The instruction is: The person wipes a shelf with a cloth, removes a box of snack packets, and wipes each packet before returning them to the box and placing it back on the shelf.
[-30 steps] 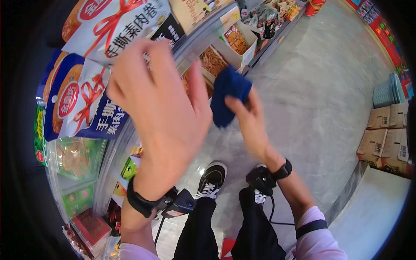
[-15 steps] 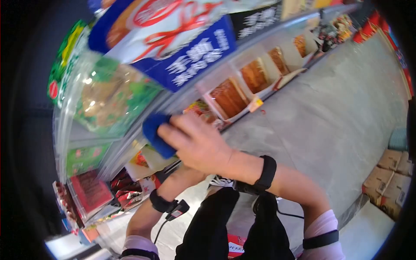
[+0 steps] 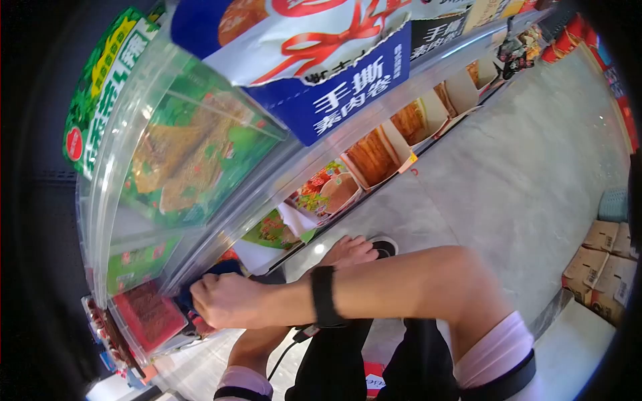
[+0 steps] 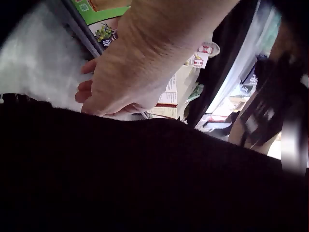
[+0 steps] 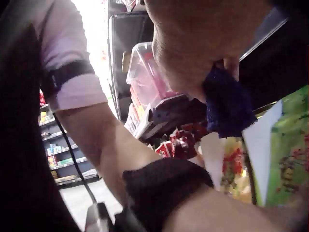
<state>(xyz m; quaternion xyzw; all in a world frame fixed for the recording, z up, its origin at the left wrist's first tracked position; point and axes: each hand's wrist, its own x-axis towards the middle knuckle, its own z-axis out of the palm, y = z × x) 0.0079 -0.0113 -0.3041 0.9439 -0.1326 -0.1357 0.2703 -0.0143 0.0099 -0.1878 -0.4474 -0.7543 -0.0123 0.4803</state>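
My right hand [image 3: 231,301] reaches across to the left and grips a dark blue cloth [image 3: 226,268] at the lower part of the shelf's clear front edge. In the right wrist view the cloth [image 5: 227,104] hangs bunched below the fingers of the right hand [image 5: 203,48]. Beneath the right forearm, the left hand [image 3: 348,252] shows beside a shoe with nothing in it. Its fingers are slightly bent in the left wrist view, where the left hand [image 4: 120,82] is near the packages on the lower shelf.
Blue and white snack packs [image 3: 354,87] stand above the clear shelf rail. A clear green package [image 3: 187,154] and a red-lidded tub [image 3: 148,314] are at the left. Boxes of brown snacks [image 3: 371,159] line the lower shelf. Cartons [image 3: 595,260] are stacked at the right.
The right hand has swung left across the body with the cloth, then down along the shelf edge. My left hand has dropped from in front of the packs to below the right forearm.
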